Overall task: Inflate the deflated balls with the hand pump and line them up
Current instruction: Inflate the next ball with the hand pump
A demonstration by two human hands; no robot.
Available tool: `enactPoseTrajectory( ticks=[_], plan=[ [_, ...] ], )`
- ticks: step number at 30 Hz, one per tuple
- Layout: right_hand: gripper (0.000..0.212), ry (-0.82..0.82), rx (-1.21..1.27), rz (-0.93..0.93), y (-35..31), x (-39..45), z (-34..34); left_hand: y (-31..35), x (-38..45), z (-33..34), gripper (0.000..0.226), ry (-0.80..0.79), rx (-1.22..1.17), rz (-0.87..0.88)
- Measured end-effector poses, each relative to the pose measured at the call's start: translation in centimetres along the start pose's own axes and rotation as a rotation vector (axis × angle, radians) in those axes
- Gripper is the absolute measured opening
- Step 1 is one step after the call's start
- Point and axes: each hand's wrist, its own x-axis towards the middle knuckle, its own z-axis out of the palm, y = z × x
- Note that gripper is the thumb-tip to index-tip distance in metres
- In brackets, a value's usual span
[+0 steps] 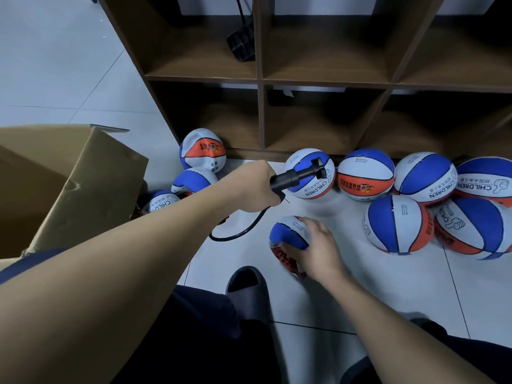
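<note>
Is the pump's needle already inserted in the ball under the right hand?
No: the hand pump is held up in the left hand, its needle bare in the air, apart from the deflated ball gripped by the right hand.

A brown wooden cubby shelf (327,81) is set on the white tiled floor (346,286). A black flat-headed tool (241,44) is kept in its upper left compartment. An open cardboard box (83,184) is placed left of the shelf, and a grey slipper (248,289) is seen well below it.

The word "CHILDREN" is readable, upside down, on three inflated balls: one behind the pump (310,173), one further right (426,180), one at the right edge (487,178). Other print is too small.
</note>
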Motion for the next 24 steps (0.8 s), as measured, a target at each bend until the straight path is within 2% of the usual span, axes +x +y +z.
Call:
enactPoseTrajectory(
  ticks=[2, 5, 7, 11, 13, 15, 19, 22, 24],
  plan=[
    [0.071, 0.022, 0.05, 0.013, -0.7, 0.6, -2.4, 0.4, 0.2, -0.4, 0.036, 0.017, -0.047, 0.031],
    [0.064, 0.094, 0.047, -0.007, -2.4, 1.6, -6.5, 1.6, 0.6, -1.1, 0.031, 0.034, -0.159, 0.09],
    [0.06, 0.131, 0.039, -0.041, -3.7, 1.6, -9.2, 2.6, 0.6, -1.4, 0.036, 0.046, -0.246, 0.124],
    [0.067, 0.179, -0.055, -0.109, -4.3, 0.1, -13.5, 4.7, -0.3, -1.9, 0.038, 0.061, -0.371, 0.192],
    [0.073, 0.207, -0.111, -0.13, -3.9, -0.8, -14.8, 5.9, -1.2, -1.9, 0.024, 0.055, -0.406, 0.234],
    [0.072, 0.244, -0.095, -0.151, -3.6, -1.3, -15.3, 6.6, -2.0, -1.7, 0.026, 0.087, -0.434, 0.27],
    [0.055, 0.276, -0.014, -0.162, -4.0, -1.5, -14.9, 6.0, -2.5, -1.2, 0.021, 0.13, -0.417, 0.315],
    [0.069, 0.262, -0.011, -0.148, -4.7, -1.6, -14.8, 4.8, -2.6, -1.0, 0.027, 0.11, -0.419, 0.281],
    [0.077, 0.23, -0.023, -0.151, -5.4, -1.7, -14.7, 4.2, -2.9, -0.9, 0.039, 0.08, -0.426, 0.288]
  ],
)
